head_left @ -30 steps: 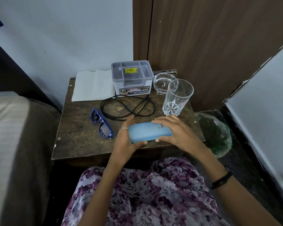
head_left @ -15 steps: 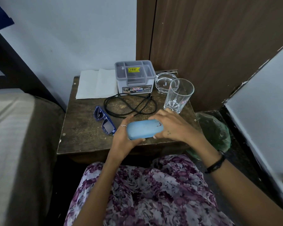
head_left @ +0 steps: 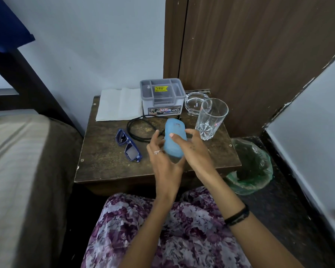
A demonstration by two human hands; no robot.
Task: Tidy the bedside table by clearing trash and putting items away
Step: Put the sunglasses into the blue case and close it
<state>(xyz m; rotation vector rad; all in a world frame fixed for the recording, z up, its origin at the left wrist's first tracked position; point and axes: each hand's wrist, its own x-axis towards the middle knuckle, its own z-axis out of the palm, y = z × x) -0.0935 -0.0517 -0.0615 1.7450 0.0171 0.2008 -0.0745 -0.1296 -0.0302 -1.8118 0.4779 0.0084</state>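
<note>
Light blue oval plastic case [head_left: 174,139] held upright between left hand [head_left: 163,161] and right hand [head_left: 194,151], apparently closed, above dark wooden bedside table [head_left: 108,163]; blue-framed sunglasses [head_left: 128,145] lying beside.
</note>
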